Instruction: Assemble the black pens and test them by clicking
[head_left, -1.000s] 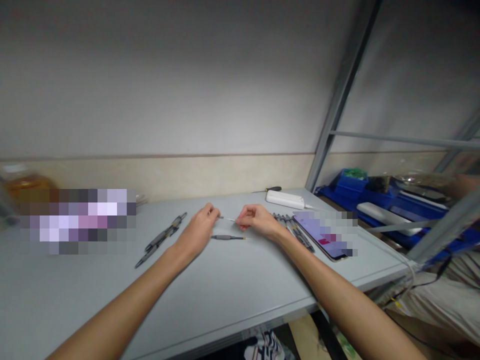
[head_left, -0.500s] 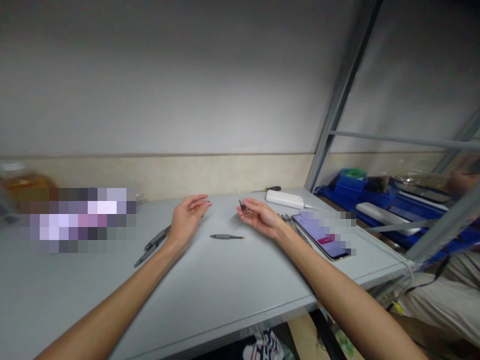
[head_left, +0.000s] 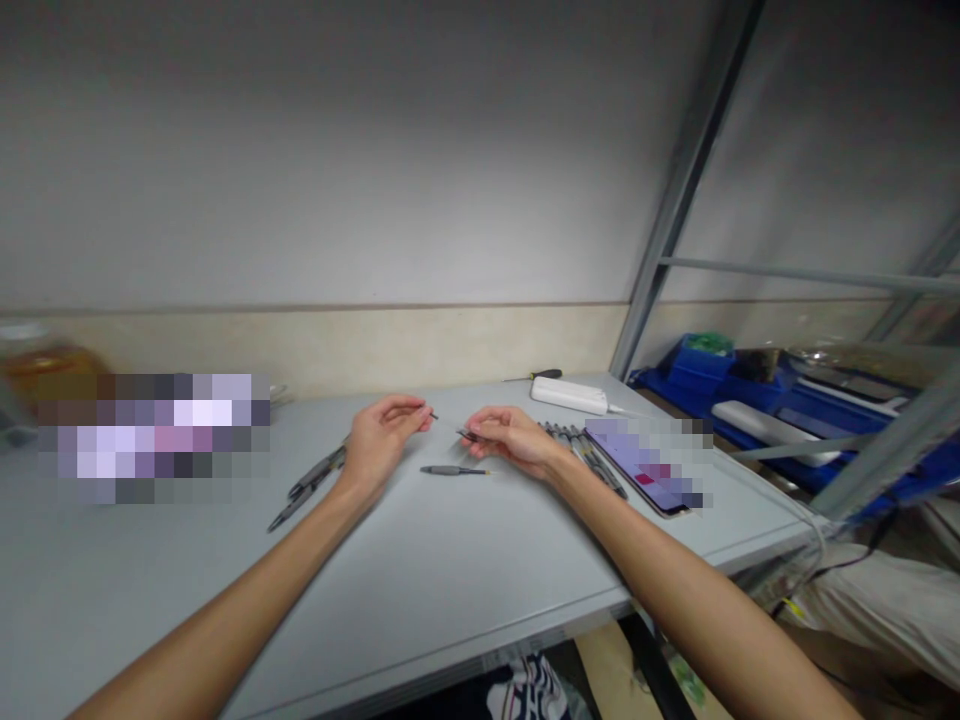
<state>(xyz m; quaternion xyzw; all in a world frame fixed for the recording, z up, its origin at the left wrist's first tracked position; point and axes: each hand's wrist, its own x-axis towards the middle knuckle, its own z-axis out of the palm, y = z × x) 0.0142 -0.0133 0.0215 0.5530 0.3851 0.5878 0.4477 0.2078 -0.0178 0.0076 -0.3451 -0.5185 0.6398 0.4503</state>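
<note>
Pens in two groups flank the hands: a loose pile of pens (head_left: 319, 475) beside the left wrist, partly hidden by it, and a row of pens (head_left: 596, 465) between the right wrist and a phone (head_left: 626, 463). We place the work midway, on what lies here. Between and just below the hands, on the grey table (head_left: 420, 590), rests a pen body (head_left: 448, 470) with its slim core bare at the right end; we judge it unfinished. Left hand (head_left: 386, 430): thumb and forefinger pinched together, a small dark piece (head_left: 434, 416) poking out from the tips. Right hand (head_left: 508, 440): fingertips drawn in on a dark slender part (head_left: 468, 435), mostly hidden, the other fingers loosely curled. We see the two held parts apart, so any joining of them remains undone. Whether either group is finished stock we cannot tell; details are too small. Beyond the right hand, well away, we log a white block (head_left: 570, 394) and a screwdriver (head_left: 549, 375), both untouched.
</note>
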